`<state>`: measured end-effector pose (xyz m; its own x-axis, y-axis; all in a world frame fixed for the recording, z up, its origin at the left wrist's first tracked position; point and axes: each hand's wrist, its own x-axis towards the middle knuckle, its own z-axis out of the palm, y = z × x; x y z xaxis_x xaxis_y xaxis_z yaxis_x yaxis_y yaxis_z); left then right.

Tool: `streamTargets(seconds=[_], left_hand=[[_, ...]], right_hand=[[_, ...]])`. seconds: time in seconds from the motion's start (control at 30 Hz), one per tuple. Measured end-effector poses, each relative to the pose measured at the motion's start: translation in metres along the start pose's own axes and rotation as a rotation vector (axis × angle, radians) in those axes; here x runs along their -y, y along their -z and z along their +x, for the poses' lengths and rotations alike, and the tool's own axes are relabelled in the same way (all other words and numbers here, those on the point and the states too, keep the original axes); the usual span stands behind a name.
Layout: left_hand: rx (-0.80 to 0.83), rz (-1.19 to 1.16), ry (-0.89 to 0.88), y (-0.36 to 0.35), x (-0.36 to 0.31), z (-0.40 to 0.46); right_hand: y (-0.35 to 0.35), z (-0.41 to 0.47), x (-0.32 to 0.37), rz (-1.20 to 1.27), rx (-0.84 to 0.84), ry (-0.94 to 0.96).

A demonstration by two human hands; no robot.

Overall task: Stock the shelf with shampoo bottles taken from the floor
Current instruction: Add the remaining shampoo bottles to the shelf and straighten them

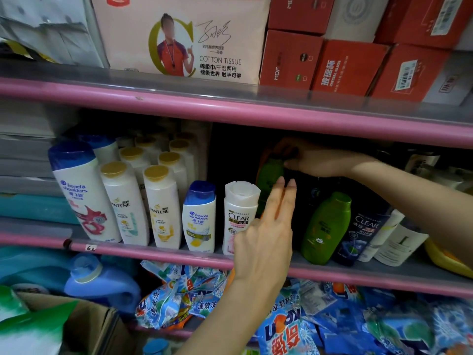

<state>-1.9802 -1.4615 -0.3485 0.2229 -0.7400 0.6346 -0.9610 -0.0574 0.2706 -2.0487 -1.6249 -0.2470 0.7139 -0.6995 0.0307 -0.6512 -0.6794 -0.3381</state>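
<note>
Right hand [311, 160] grips green bottle's [270, 175] cap, seemingly steering it rearward; left hand [266, 234], fingers straight, steadies its front.

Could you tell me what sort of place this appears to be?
Probably a small shop's toiletries aisle: pink shelves carry rows of shampoo bottles, boxed goods sit above, detergent bags lie below, and a handwritten price tag sits on the rail.
</note>
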Motion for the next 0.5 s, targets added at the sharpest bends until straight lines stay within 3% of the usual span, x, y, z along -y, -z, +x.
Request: streamTargets(seconds=[0.1,0.17,0.3,0.37,0.5], left_hand=[[-0.095,-0.112,-0.018,0.009,0.001,-0.003],[-0.143,-0.232,-0.011,0.014,0.003,-0.007],[-0.15,-0.452,0.074,0.014,0.006,-0.017],[-0.136,-0.507,0.118,0.01,0.007,-0.02],[-0.147,-0.518,0.117,0.005,0.011,-0.027]], right_hand=[[0.005,-0.044,0.01,0.05,0.247,-0.061],[-0.01,-0.066,0.016,0.156,0.295,-0.084],[-0.066,-0.081,0.027,0.181,-0.155,-0.152],[-0.092,-0.081,0.03,0.311,-0.348,-0.201],[-0.141,-0.081,0.024,0.524,-0.487,-0.287]])
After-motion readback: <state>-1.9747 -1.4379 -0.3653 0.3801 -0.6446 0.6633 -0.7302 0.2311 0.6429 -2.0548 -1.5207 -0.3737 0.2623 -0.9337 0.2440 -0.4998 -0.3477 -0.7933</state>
